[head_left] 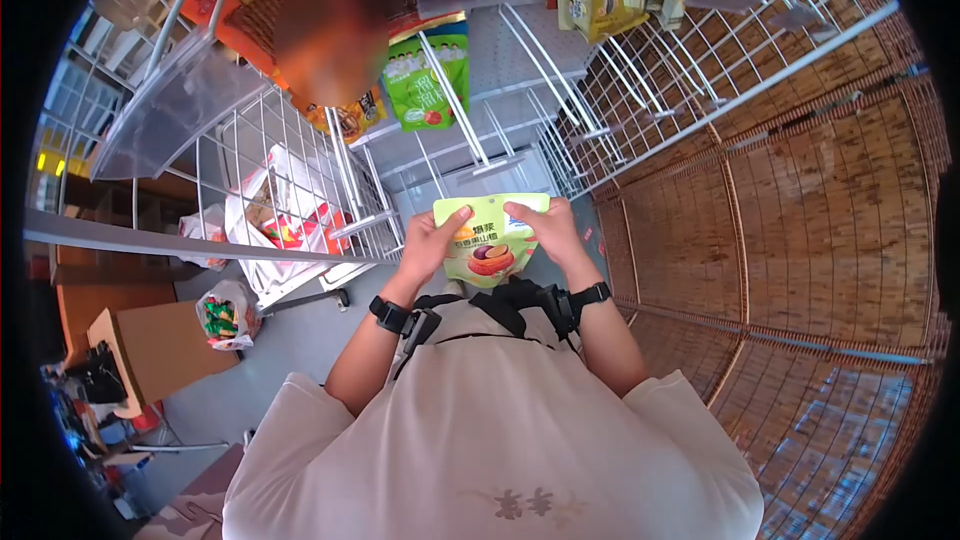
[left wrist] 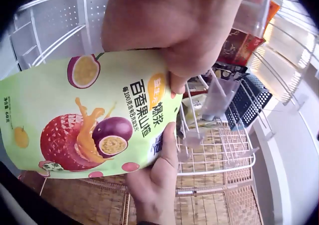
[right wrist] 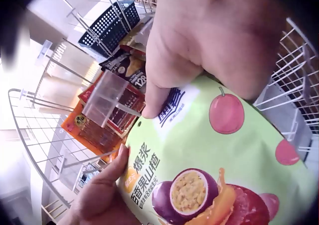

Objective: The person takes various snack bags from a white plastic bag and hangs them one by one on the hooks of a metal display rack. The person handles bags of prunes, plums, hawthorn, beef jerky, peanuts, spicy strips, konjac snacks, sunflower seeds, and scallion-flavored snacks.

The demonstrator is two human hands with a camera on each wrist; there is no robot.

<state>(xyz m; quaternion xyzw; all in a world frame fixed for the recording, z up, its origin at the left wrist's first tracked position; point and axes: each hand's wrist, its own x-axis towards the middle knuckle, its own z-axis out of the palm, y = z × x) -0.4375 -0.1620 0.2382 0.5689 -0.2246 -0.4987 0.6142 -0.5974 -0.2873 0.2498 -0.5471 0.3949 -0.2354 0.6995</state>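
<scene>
Pale-green passion-fruit hawthorn snack pouch (head_left: 490, 262) in front of the torso, upper corners pinched by left hand (head_left: 428, 248) and right hand (head_left: 558, 233), thumbs on printed face, white wire rack (head_left: 750, 98) beyond.

You have a light green pouch (head_left: 490, 242) held out in front of your torso, your left hand (head_left: 428, 242) gripping its upper left corner and your right hand (head_left: 556, 230) its upper right, thumbs on the front. Its printed face is turned up toward you, lettering upright, top edge farthest from your body. A small round hole sits mid-way along that edge. Dark Chinese characters run above pictured red fruit and a cut purple passion fruit. It appears unopened, though your thumbs hide some of the top.
</scene>
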